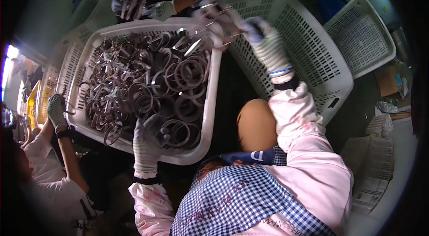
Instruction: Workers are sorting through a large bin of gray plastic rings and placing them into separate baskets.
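My right hand (261, 39), in a striped knit glove, is out over the gap between two white baskets, closed on a bunch of metal rings (216, 24) smeared by motion. My left hand (149, 140), gloved the same way, reaches over the near rim of the full white basket (213, 102). Its thumb and fingers are apart, close to a loose metal ring (178, 134). Dark flat rings (190, 73) of several sizes fill the right side of this basket. Thin, tangled metal pieces (118, 79) heap up on its left.
An open white basket (308, 44) stands to the right, with another (364, 35) beyond it. Across from me, a co-worker's gloved hand (163, 10) is at the far rim. Another person's gloved hand (56, 108) holds the left side. A tan rounded object (257, 124) is near my right arm.
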The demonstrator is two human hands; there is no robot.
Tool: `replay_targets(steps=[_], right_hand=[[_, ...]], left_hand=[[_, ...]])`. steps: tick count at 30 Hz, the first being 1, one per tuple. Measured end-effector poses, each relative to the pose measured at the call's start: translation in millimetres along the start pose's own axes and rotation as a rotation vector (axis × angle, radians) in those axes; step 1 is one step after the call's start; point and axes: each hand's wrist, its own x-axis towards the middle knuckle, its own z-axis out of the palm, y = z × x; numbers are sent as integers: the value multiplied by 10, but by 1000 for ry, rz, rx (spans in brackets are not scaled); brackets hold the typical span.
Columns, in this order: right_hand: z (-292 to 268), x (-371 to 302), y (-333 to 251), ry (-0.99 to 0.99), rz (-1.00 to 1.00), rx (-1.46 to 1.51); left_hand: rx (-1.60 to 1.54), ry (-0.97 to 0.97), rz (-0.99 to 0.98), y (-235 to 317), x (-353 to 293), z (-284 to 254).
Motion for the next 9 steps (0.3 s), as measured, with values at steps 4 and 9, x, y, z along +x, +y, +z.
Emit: replay_targets(steps=[4,9], right_hand=[[-1245,-46,961,161,161,-599],[-1968,-449,1687,7,368,-1247]], left_hand=[[62,52,1,5,17,93],[360,-62,159,-246,285,-361]])
